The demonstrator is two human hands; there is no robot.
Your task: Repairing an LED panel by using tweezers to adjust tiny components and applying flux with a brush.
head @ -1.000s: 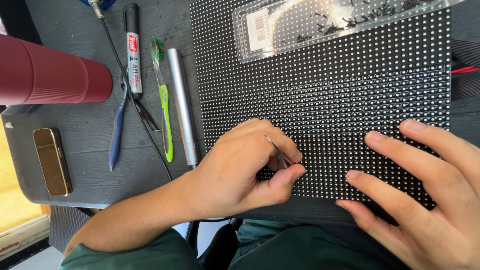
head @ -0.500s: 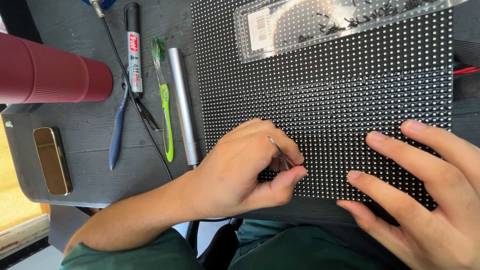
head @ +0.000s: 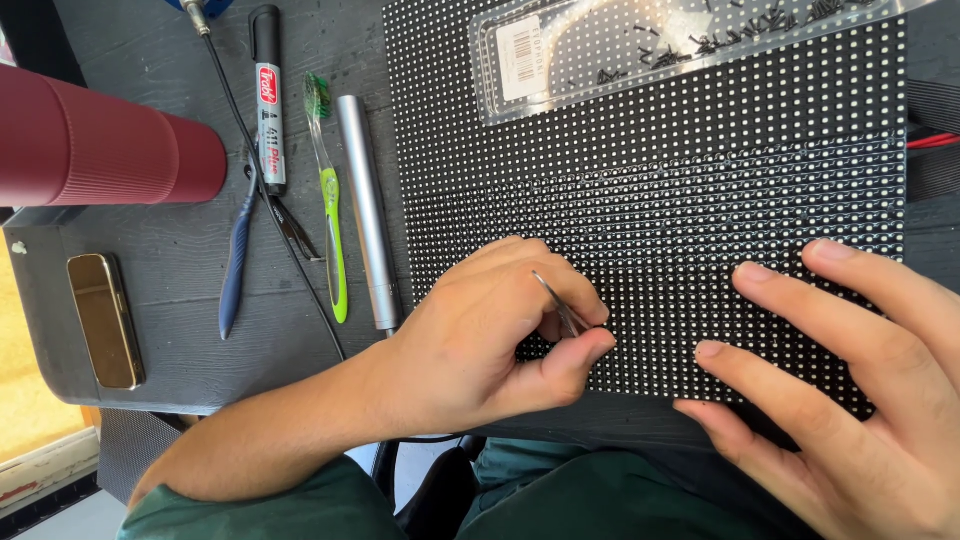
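A black panel covered in a grid of small white dots lies flat on the dark table. My left hand pinches thin metal tweezers, their tips down on the panel's near rows. My right hand rests flat on the panel's near right corner, fingers spread and holding nothing.
A clear plastic tray of tiny dark parts lies on the panel's far edge. Left of the panel lie a grey metal cylinder, a green toothbrush, a black marker, blue-handled pliers, a dark red cup and a gold case.
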